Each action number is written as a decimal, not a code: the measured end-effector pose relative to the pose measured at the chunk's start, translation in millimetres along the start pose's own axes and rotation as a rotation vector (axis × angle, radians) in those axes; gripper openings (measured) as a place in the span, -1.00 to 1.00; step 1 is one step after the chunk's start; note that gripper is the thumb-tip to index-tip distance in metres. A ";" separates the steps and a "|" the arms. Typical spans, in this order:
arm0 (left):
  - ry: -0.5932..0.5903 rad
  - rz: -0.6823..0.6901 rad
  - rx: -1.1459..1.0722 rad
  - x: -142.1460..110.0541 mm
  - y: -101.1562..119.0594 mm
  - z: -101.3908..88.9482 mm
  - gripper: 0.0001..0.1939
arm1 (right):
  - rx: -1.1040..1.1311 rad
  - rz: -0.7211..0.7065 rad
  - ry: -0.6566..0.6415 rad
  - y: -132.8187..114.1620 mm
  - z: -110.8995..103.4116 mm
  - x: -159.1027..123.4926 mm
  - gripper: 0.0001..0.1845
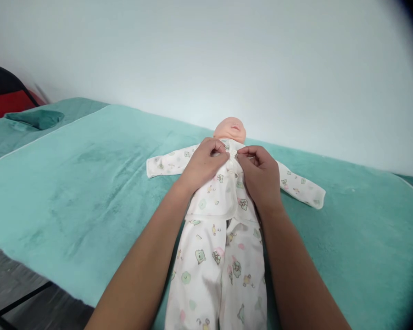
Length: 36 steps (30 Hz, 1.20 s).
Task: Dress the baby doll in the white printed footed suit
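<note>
A baby doll (229, 127) lies on its back, head away from me, arms spread to both sides. It wears a white baby jacket (209, 195) printed with small green and pink animals, and matching baby trousers (199, 270). With thumb and fingers, my left hand (206, 160) pinches the jacket's front edge at the upper chest. My right hand (260, 172) is closed on the opposite front edge, a short gap away. Between the fingertips shows a small round button or snap (234, 153). Below, the front edges overlap. The fingers partly hide the fastening.
A soft green blanket (89, 183) covers the table under the doll. A white wall (206, 59) rises behind it. At the far left are a folded green cloth (34, 119) and a black and red chair (7, 98). Grey floor (10, 279) shows at lower left.
</note>
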<state>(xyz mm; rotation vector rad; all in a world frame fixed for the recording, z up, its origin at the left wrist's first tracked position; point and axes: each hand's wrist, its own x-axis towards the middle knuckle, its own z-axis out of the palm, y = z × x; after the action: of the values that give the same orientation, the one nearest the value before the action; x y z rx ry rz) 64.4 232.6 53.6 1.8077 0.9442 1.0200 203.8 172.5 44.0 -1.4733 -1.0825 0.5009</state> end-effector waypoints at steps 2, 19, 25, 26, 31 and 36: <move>0.003 -0.030 -0.031 -0.1 -1.9 0.4 -0.92 | 0.001 0.001 -0.002 0.7 0.0 0.4 -0.91; -0.285 0.058 0.071 -9.9 16.3 -23.8 -0.74 | -0.449 -0.044 -0.470 -34.2 -41.8 -13.9 -0.82; -0.383 0.071 0.145 -12.1 17.7 -27.9 -0.88 | -0.726 -0.045 -0.471 -43.2 -39.9 -25.8 -0.84; -0.383 0.072 0.152 -12.4 18.1 -28.0 -0.88 | -0.749 -0.053 -0.449 -43.3 -36.3 -27.1 -0.84; -0.415 0.098 0.127 -11.8 17.4 -29.2 -0.84 | -0.748 -0.074 -0.395 -42.9 -29.6 -29.5 -0.82; -0.442 0.067 0.070 -11.0 16.2 -30.7 -0.78 | -0.548 0.014 -0.503 -33.2 -48.7 -23.4 -0.77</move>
<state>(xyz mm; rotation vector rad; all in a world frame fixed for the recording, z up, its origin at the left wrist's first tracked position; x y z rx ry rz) 35.8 226.0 75.2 2.0219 0.6566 0.5909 221.0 123.1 79.8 -1.8821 -1.7030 0.6366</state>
